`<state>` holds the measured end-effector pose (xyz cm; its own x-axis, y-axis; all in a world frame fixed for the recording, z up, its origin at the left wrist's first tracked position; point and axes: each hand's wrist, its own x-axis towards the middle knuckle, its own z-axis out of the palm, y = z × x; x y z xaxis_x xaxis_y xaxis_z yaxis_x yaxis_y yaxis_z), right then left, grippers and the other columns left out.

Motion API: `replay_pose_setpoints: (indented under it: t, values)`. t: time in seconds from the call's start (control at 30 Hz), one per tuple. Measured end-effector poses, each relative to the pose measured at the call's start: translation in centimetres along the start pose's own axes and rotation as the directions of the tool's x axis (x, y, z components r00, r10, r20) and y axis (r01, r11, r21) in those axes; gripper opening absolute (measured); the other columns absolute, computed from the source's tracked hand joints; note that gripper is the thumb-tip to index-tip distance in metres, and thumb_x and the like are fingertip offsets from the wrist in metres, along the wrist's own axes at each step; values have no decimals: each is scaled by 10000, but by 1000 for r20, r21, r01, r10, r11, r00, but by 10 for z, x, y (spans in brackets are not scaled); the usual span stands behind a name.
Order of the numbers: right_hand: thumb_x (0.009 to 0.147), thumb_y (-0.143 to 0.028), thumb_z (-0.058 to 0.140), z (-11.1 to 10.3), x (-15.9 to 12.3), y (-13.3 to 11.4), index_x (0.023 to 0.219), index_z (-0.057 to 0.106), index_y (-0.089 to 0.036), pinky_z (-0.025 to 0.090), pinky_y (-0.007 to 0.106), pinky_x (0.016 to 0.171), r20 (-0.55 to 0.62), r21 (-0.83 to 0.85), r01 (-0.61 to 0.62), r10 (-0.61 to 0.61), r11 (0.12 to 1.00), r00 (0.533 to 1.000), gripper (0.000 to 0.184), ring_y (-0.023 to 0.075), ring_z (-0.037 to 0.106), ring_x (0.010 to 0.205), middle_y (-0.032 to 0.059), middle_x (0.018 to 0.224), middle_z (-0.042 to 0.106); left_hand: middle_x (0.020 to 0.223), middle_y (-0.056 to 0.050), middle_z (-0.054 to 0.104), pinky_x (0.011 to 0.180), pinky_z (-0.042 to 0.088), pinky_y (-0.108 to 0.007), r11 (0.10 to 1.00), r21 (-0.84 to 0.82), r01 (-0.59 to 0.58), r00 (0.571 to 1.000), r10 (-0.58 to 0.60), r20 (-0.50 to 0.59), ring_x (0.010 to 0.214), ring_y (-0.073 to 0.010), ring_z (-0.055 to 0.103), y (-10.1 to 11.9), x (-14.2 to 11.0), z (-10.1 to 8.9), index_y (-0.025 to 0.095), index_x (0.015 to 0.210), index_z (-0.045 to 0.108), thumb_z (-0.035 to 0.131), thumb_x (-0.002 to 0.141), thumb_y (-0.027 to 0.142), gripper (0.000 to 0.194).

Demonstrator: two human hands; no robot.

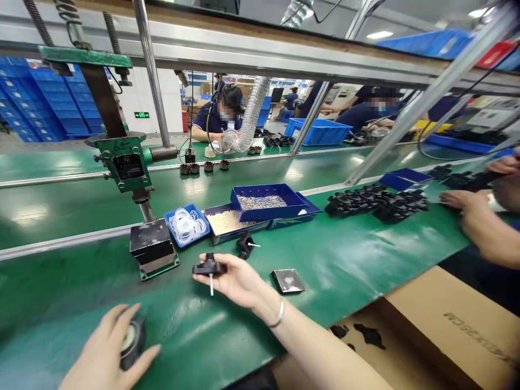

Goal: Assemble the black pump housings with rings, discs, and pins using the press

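Note:
My right hand (pixel 238 281) pinches a small black plastic part (pixel 208 267) with a thin metal pin hanging from it, just above the green bench (pixel 345 260). Right behind the part stands the black base block (pixel 152 246) of a green hand press (pixel 124 160). My left hand (pixel 108 352) rests at the near left edge, its fingers curled over a round black button-like object (pixel 132 341). Another black part with a pin (pixel 246 245) lies on the bench beyond my right hand. A small dark square plate (pixel 288 280) lies to its right.
Blue trays hold white rings (pixel 187 225), pale small pieces (pixel 227 222) and metal pins (pixel 262 202). A heap of black parts (pixel 377 201) lies at right, near another person's hands (pixel 467 208). A cardboard box (pixel 447 319) sits below the bench edge. Workers sit across the line.

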<state>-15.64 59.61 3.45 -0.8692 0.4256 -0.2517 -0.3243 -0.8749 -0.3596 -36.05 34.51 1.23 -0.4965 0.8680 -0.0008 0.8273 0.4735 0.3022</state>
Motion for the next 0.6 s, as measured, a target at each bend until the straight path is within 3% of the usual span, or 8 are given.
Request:
replay_pose_setpoints:
  t: [0.1,0.2,0.3,0.4,0.6]
  values:
    - [864,-133,675,6,11,9,1008,690,-8,475,489,1135,39,36,25,-26,999,999,192,284,705,1085,130,1033,740,1442,-98,502,989,564,-442,986,-121,-113,984,128,124,1215,-322,633,54,22,-1,249,1322,543,724,741,508,661]
    - [868,-145,684,7,16,6,1013,680,-11,504,458,1107,37,37,12,-13,999,999,198,321,683,1147,152,1058,738,1436,-125,493,976,567,-406,965,-203,-167,963,204,176,1193,-309,644,76,34,2,203,1326,534,780,709,340,679]
    - [854,-180,713,4,20,1,1026,670,-25,530,432,1074,2,22,-38,38,999,999,235,356,644,1213,167,1120,728,1421,-127,508,1002,546,-445,933,-279,-229,937,289,198,1237,-321,605,79,42,8,226,1406,453,760,758,303,721]
    - [848,-196,733,2,24,-1,1040,671,-46,514,430,1087,-2,-31,-57,57,998,998,252,342,634,1234,171,1150,723,1443,-118,480,1043,512,-474,878,-401,-263,926,346,152,1293,-308,549,74,45,17,289,1497,294,701,838,295,774]
    - [826,-223,781,8,25,1,1039,713,-138,461,473,1108,68,-291,13,7,957,998,239,282,668,1173,91,1174,722,1436,-120,443,1145,410,-544,712,-665,-227,945,326,27,1341,-305,492,65,39,42,352,1557,90,763,803,227,1019]
